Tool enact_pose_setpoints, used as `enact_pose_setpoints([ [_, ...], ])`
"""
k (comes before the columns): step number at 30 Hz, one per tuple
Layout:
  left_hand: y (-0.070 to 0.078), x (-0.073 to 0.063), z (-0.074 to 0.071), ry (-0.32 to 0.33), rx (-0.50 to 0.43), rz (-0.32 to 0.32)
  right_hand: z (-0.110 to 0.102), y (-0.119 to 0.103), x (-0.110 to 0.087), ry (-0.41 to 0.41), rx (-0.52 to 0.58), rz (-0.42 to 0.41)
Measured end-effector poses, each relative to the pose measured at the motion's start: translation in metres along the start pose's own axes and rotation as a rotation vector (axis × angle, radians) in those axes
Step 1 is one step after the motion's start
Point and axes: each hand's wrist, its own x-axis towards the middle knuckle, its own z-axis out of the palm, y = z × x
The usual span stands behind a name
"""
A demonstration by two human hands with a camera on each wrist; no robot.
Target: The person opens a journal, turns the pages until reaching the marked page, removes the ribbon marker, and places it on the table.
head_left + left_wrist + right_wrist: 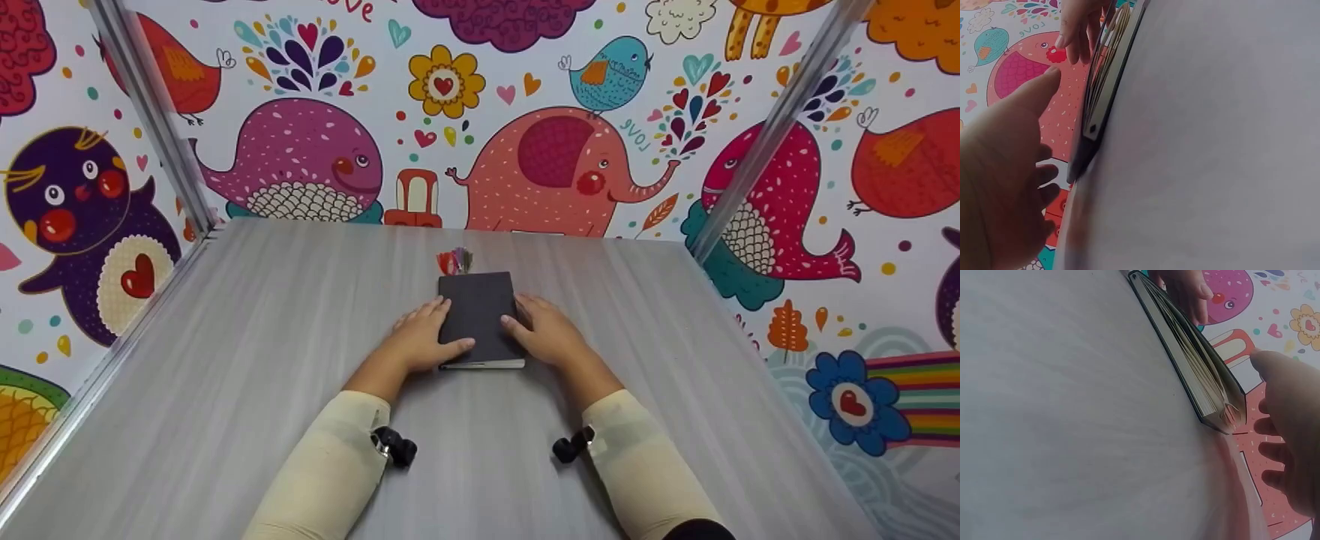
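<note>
A small black-covered book (480, 319) lies closed on the grey table, its cream page edges (1188, 360) showing in the right wrist view. Some pages stand slightly apart. Beside its left edge is my left hand (424, 334), the thumb over the cover and the fingers along the side. My right hand (551, 330) is at the opposite edge, thumb over the cover too. Both wrist views show the left hand (1005, 169) and right hand (1292, 422) loosely spread, without a grip on the book. Whether the fingertips touch it I cannot tell.
Just beyond the book's far edge lies a small bundle of coloured strands (454, 261), red, purple and olive. The grey table (270, 322) meets patterned walls at the back and sides. Metal posts (154, 120) stand at its far corners.
</note>
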Motion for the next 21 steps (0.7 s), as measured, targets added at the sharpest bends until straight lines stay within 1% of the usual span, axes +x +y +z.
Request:
enact_pose_setpoints([
  [4, -0.0001, 0.0000, 0.0017, -0.025, 0.003, 0.018, 0.0016, -0.0006, 0.0004, -0.014, 0.007, -0.001],
  [12, -0.0002, 0.0000, 0.0040, -0.050, -0.003, 0.053, 0.0028, -0.0020, -0.0003, -0.024, 0.000, -0.010],
  [16, -0.0004, 0.0002, 0.0047, -0.048, 0.007, 0.065, -0.0001, -0.0046, -0.0011, -0.005, 0.025, -0.026],
  [21, 0.0020, -0.0003, 0.0039, -0.050, 0.012, 0.065, -0.0040, -0.0089, -0.0023, 0.033, 0.064, -0.026],
])
